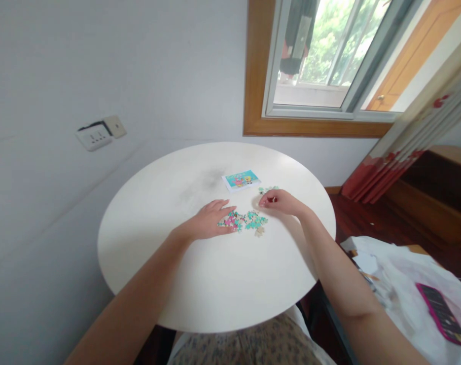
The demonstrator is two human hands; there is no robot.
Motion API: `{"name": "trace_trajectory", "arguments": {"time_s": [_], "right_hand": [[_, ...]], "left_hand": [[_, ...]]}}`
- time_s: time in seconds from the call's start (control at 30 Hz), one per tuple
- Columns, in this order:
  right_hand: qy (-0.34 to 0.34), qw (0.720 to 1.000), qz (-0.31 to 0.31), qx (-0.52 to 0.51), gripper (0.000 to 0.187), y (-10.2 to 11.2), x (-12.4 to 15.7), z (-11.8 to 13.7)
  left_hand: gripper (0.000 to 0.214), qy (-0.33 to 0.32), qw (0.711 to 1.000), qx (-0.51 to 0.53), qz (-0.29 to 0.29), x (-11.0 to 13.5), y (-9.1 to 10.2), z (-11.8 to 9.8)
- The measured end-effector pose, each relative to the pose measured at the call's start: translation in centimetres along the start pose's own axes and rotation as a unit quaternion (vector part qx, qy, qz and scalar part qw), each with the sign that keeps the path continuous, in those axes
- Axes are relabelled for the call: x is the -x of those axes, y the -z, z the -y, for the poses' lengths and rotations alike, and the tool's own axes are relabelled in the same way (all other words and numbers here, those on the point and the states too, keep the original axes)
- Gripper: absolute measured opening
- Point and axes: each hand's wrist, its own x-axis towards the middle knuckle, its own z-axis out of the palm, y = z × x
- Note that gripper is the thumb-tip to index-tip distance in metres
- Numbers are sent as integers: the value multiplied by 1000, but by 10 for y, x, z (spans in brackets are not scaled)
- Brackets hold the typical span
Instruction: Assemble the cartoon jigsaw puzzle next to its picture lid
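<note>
A loose heap of small jigsaw puzzle pieces (253, 221), teal, pink and beige, lies near the middle of the white round table (215, 279). My left hand (206, 221) rests at the heap's left side with its fingers spread, the fingertips touching the pieces. To the right of the heap, just above the tabletop, my right hand (281, 202) has thumb and fingers pinched together; whatever is between them is too small to make out. A few more teal pieces (263, 190) lie just behind that hand. Beyond the heap is a picture card (241, 180) with pink and yellow cartoon figures.
A wall with a socket (94, 137) borders the table on the left, and a wood-framed window (314, 126) is behind it. At the lower right, a phone with a pink edge (442, 313) lies on white plastic (393, 268). A curtain (397, 147) hangs at the right.
</note>
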Motion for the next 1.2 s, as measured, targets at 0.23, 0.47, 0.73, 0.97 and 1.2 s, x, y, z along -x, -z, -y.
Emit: {"name": "trace_trajectory", "arguments": {"time_s": [0.23,0.47,0.73,0.97,1.2], "right_hand": [[-7,992,123,-28,23,-7,6,10],[4,992,125,-29,20,-15,1,9],[32,996,77,-16,16,-29,-5,18],[36,998,49,-24,13,-36,-10,14],[38,999,2,18,9,-35,-9,21]], "left_hand": [[78,5,1000,3,-1,-1,0,-1],[76,-7,1000,-4,-7,-1,-1,0],[77,1,1000,-10,-6,-1,-2,1],[78,-5,1000,-13,-7,-1,-1,1],[78,-5,1000,-13,-6,0,2,-3]]}}
